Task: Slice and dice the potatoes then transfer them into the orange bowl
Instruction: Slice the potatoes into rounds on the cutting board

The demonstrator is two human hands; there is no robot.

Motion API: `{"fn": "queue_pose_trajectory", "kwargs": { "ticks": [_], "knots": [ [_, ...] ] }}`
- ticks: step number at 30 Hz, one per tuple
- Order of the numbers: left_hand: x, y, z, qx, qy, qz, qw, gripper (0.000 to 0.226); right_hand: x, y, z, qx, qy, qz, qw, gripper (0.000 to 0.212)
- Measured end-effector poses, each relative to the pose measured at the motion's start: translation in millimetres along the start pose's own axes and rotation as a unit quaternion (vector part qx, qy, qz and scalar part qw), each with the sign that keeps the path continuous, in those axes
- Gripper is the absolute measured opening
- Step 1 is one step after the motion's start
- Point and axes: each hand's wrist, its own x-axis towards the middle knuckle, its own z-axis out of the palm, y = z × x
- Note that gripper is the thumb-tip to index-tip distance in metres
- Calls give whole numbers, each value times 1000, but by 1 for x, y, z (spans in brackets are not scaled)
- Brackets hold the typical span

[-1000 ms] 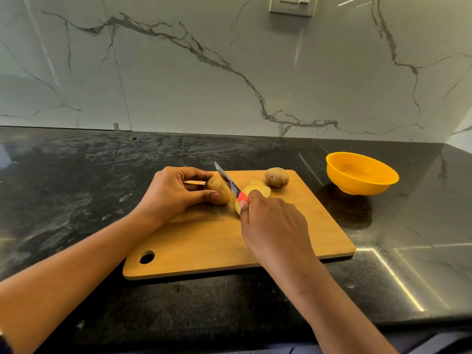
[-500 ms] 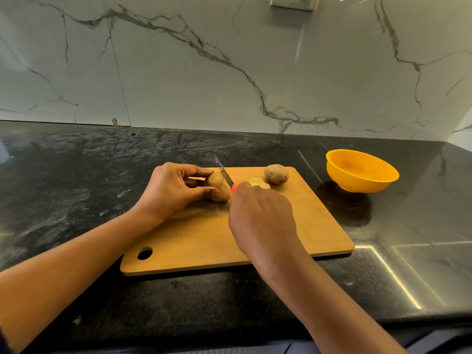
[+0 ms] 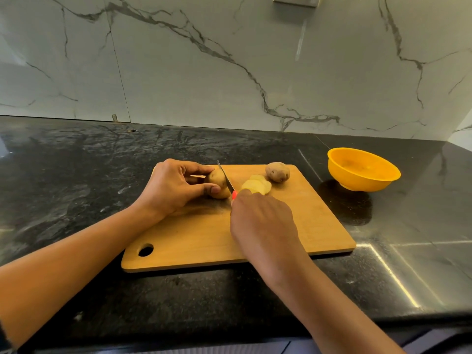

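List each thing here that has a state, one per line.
Brown potato under the knife: partly sliced, held by left hand.
Red-handled steel knife: blade on that potato, gripped by right hand.
Pale round potato slices: cut, lying overlapped on rectangular wooden cutting board.
Second brown potato: whole, untouched, on the board.
Orange plastic bowl: upright on black counter, no potato visible inside.

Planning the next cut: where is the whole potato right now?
In the head view, the whole potato lies near the far right corner of the cutting board, just beyond the cut slices and left of the orange bowl.
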Motion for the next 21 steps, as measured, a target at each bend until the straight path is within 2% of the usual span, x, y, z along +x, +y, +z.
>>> {"fn": "queue_pose_trajectory", "kwargs": {
  "ticks": [8, 13, 21],
  "knots": [
    [1, 1, 0, 1, -3, -4, 1000, 54, -5, 2, 7, 3, -11, -2, 1000, 22],
    [1, 1, -1, 1, -2, -5, 1000, 53, 12, -2, 4, 10, -61, 19, 998, 23],
    [2, 0, 0, 8, -1, -5, 1000, 53, 10, -4, 3, -11, -93, 18, 995, 26]
  ]
}}
